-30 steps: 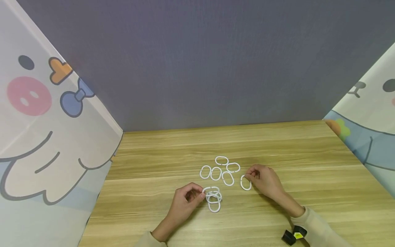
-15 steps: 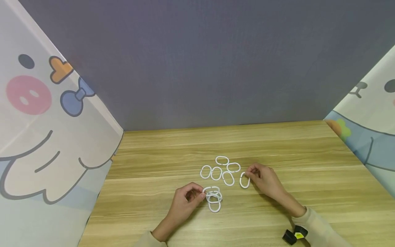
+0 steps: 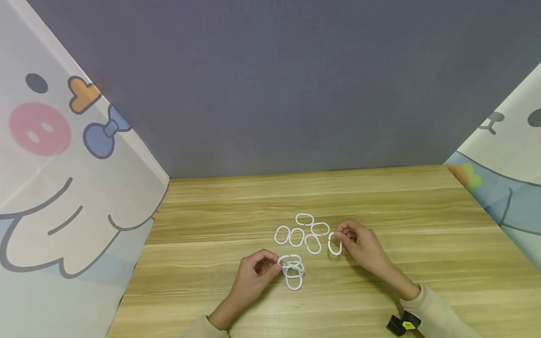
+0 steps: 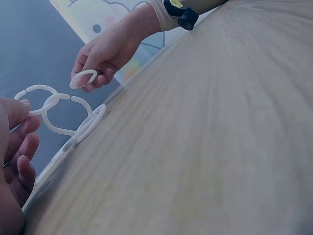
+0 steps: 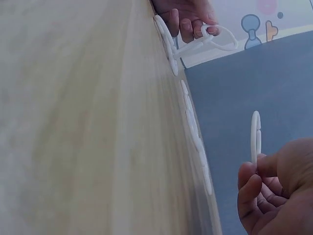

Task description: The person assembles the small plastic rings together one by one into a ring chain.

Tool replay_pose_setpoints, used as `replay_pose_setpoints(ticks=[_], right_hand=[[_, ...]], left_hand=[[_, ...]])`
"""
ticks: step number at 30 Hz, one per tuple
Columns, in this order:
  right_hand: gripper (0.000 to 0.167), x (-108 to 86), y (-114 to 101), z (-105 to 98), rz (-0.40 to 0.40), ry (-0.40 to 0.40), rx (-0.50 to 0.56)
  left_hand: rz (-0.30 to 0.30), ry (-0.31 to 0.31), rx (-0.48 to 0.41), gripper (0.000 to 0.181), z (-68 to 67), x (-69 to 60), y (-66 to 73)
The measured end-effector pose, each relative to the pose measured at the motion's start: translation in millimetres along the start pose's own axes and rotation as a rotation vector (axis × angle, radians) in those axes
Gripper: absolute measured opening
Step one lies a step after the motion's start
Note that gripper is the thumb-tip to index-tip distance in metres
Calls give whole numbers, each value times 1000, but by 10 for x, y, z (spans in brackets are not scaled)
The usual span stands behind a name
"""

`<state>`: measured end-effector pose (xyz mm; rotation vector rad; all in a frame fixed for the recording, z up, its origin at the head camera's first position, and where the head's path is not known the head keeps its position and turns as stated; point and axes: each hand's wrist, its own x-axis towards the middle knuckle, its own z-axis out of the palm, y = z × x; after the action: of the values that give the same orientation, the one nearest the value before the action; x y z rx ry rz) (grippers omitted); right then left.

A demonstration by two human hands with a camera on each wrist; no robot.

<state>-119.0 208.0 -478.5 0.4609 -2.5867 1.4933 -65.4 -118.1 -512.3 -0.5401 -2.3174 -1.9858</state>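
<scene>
My left hand (image 3: 252, 278) pinches a white oval plastic ring (image 4: 42, 87) with a small gap in it, between thumb and forefinger. From this ring a short chain of linked white rings (image 3: 294, 289) leads down to the table. On the other side, my right hand (image 3: 362, 246) pinches a single white oval ring (image 5: 254, 139) by its edge, held off the tabletop. The right wrist view shows this ring nearly edge-on above the thumb. Several loose white rings (image 3: 282, 243) lie flat between and beyond the hands. The overlap hides exactly how the chain's rings cross.
The wood-grain table (image 3: 220, 206) ends at a grey back panel (image 3: 296, 94). Cartoon-printed panels (image 3: 105, 188) stand at the left and right sides. A small black device with a yellow label (image 3: 408, 324) sits at the right sleeve.
My right hand has shifted slightly away from me and to the left, carrying its ring up from near the table. The left hand and the chain hold still.
</scene>
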Motion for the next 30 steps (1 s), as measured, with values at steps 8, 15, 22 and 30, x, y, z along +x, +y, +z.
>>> replay_pose_setpoints(ticks=[8, 15, 22, 30], right_hand=[[6, -2, -147, 24, 45, -26, 42], [8, 7, -283, 86, 17, -46, 81], [7, 12, -414, 146, -30, -59, 94], [8, 25, -532, 245, -37, -69, 77]], left_hand=[[9, -2, 3, 5, -4, -3, -2], [19, -4, -2, 5, -4, -1, -9], [23, -7, -6, 5, -2, 1, -11], [23, -6, 3, 5, -6, 3, -19]])
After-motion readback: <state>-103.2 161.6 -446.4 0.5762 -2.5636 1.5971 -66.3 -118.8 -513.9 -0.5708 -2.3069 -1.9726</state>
